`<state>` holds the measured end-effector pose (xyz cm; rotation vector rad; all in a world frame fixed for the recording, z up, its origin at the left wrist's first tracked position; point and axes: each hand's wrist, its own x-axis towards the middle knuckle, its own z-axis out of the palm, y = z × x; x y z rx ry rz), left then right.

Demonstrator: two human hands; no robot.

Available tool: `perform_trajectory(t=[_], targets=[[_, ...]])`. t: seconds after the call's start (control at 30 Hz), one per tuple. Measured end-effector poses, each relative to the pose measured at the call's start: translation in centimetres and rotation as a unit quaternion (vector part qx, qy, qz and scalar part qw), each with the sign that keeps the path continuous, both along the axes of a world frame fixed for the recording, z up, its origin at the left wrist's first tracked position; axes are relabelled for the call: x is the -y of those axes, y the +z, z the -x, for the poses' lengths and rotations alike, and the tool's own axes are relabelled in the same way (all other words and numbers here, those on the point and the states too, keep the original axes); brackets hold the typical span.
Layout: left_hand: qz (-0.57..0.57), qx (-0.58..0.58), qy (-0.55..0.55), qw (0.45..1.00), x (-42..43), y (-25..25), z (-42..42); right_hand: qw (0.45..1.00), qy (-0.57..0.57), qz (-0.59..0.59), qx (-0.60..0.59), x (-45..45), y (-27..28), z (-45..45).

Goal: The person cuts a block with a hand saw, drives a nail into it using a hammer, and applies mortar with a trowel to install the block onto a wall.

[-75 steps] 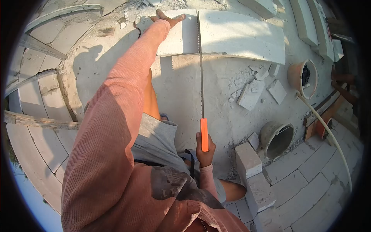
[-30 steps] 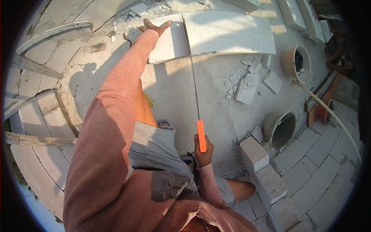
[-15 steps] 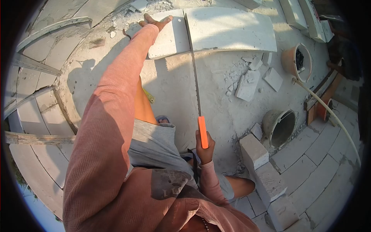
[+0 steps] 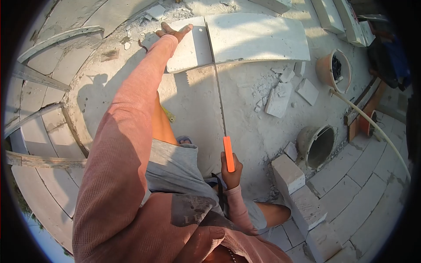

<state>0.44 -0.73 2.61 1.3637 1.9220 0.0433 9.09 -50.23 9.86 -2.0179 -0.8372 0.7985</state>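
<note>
A long white block [image 4: 258,37] lies across the floor at the top of the view. My left hand [image 4: 173,31] presses on its left end, fingers spread, near a small hole in the surface. The thin toothed blade of a saw [image 4: 228,154] crosses the block, sunk in a dark cut to the right of that hand. Lower down, my right hand [image 4: 232,171] is wrapped round the saw's orange handle. Part of the blade stretches over the floor between block and handle.
Broken white pieces [image 4: 279,100] lie right of centre. A pale bucket [image 4: 328,70] and a grey bucket [image 4: 307,147] stand at the right, near a hose [image 4: 366,117]. Stacked blocks [image 4: 287,175] are at lower right, wooden strips [image 4: 46,161] at left. Another person is partly visible at upper right.
The saw and my right hand have shifted back and forth along the cut; the handle is slightly lower than half a second ago. My left hand stays on the block. The view has shifted.
</note>
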Motion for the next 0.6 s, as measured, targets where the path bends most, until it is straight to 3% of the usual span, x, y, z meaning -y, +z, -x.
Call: perform_trajectory(t=[0.13,0.2,0.3,0.43,0.53,0.6], targets=[[-0.013,-0.044,-0.043,0.998,-1.5,-2.8,0.5,0.999,0.027,-0.042,-0.007,-12.4,-2.2,-2.4],[-0.012,0.008,-0.005,1.000,-1.7,-1.0,0.8,0.998,0.025,-0.055,-0.017,-15.5,-2.0,-1.6],[0.021,0.064,0.044,0.997,1.4,2.3,-0.2,0.999,0.029,-0.002,-0.020,-12.0,-2.2,-1.4],[0.022,-0.003,0.005,1.000,0.1,-0.2,0.6,0.999,0.031,0.011,0.036,0.8,-0.4,0.6],[0.017,-0.024,-0.022,0.999,0.1,0.2,0.2,0.999,0.027,0.019,-0.001,-1.0,-1.5,-0.8],[0.002,-0.035,-0.026,0.999,-0.4,-0.2,0.1,0.998,0.056,0.019,0.003,-10.1,-3.2,-2.9]])
